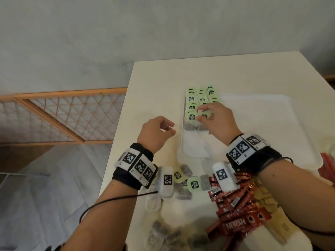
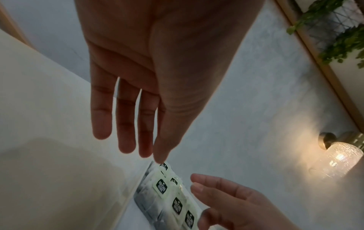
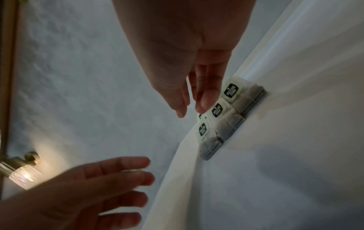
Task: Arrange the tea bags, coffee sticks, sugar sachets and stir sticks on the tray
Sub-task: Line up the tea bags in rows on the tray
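Observation:
A white tray (image 1: 253,109) lies on the table. Green-tagged tea bags (image 1: 192,105) stand in rows at its far left corner. My right hand (image 1: 201,115) hovers over the nearest row with its fingers spread. In the right wrist view one fingertip (image 3: 202,107) touches a tea bag's tag (image 3: 216,110), and nothing is pinched. My left hand (image 1: 170,129) hangs just left of the tray, relaxed and holding nothing; its fingers (image 2: 126,140) are straight in the left wrist view. Loose tea bags (image 1: 194,183) and red coffee sticks (image 1: 233,201) lie near me.
Pale yellow sachets (image 1: 266,200) lie beside the coffee sticks, and red sticks (image 1: 326,163) show at the right edge. More tea bags (image 1: 163,234) sit at the table's near edge. The table's left edge (image 1: 116,142) drops to the floor, beside a wooden lattice panel (image 1: 63,115).

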